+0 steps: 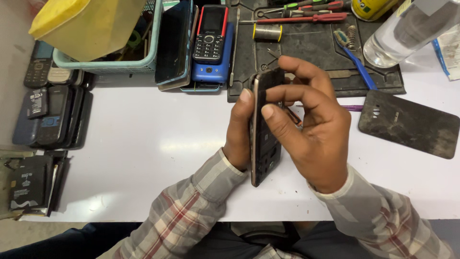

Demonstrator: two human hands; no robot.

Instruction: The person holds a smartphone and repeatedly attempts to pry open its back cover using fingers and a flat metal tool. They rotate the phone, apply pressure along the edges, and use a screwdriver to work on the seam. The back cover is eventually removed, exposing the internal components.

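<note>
A dark smartphone [262, 139] with its back cover off stands on edge above the white table [143, 144], held between both hands. My left hand [238, 132] grips its left side, thumb up along the rim. My right hand [311, 129] wraps the right side, its fingers pressing on the phone's upper open back. A small orange-brown part shows just behind my right fingers, too hidden to name. The removed dark back cover [409, 123] lies flat to the right.
A black work mat [311, 48] at the back holds screwdrivers [306, 18], a solder spool [267, 32] and a blue tool [352, 52]. A clear bottle [407, 29] lies at right. Keypad phones [211, 43], a teal basket [105, 60] and stacked old phones [52, 115] sit at left.
</note>
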